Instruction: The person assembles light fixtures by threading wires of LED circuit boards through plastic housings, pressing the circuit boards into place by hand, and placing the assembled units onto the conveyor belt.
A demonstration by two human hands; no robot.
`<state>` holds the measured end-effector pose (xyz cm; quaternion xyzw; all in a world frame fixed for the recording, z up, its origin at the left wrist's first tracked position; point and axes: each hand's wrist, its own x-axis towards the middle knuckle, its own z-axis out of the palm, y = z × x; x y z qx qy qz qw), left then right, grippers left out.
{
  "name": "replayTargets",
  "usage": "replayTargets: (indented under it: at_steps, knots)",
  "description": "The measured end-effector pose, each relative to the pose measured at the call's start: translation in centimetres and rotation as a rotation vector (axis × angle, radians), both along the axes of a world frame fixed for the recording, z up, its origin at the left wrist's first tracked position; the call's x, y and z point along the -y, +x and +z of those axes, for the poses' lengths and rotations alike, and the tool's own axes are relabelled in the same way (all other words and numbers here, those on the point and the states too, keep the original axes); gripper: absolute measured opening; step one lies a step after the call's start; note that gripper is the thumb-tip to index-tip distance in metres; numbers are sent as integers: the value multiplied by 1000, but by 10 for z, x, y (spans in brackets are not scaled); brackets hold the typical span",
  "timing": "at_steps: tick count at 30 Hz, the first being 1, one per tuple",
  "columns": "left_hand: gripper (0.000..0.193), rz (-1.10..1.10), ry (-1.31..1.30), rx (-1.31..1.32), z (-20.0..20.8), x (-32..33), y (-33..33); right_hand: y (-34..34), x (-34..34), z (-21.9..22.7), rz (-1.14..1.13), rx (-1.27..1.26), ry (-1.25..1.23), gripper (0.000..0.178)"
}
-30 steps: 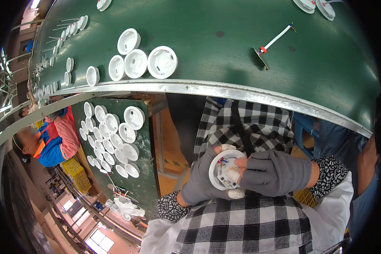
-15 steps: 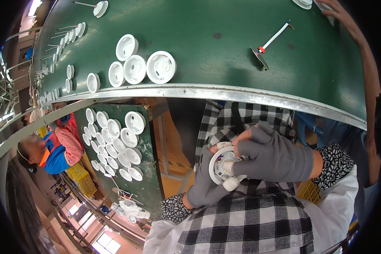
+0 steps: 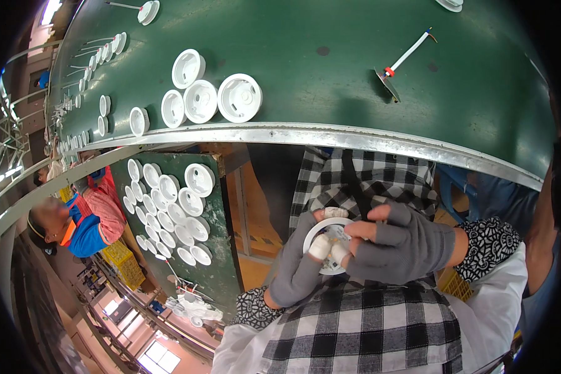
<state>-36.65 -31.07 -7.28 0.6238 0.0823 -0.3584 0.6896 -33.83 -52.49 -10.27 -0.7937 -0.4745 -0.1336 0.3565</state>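
Observation:
A white round plastic housing (image 3: 334, 232) with small printed parts inside is held over my lap, below the table's edge. Wrapped around its left side, my left hand (image 3: 300, 269) in a grey fingerless glove has white-taped fingertips, with the thumb pressed into the housing. My right hand (image 3: 399, 249), gloved the same way, closes on the right side, with a taped thumb on the inside and bent fingers at the rim. The fingers cover part of the interior.
On the green table (image 3: 280, 68) stand white round housings (image 3: 240, 98) and a small board with a white cable (image 3: 408, 53). A side board (image 3: 221, 255) at left carries several more housings. A metal edge (image 3: 355, 136) runs across. Another person (image 3: 84, 218) sits far left.
My left thumb has moved from the housing's lower edge onto its inside. My right fingers have lifted and shifted slightly. Another person's hand has left the table's upper right.

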Motion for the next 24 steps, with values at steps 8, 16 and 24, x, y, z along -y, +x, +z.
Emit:
replayTargets:
  at_steps: [8, 16, 24]
  knots:
    - [110, -180, 44, 88, -13, -6, -11, 5, 2, 10, 236, 101, -13, 25]
    - [101, -51, 39, 2, -16, 4, -12, 7, 8, 28, 80, 101, -167, 26]
    - [104, 41, 139, 44, -15, 9, -17, 5, 6, 8, 115, 150, -137, 27]
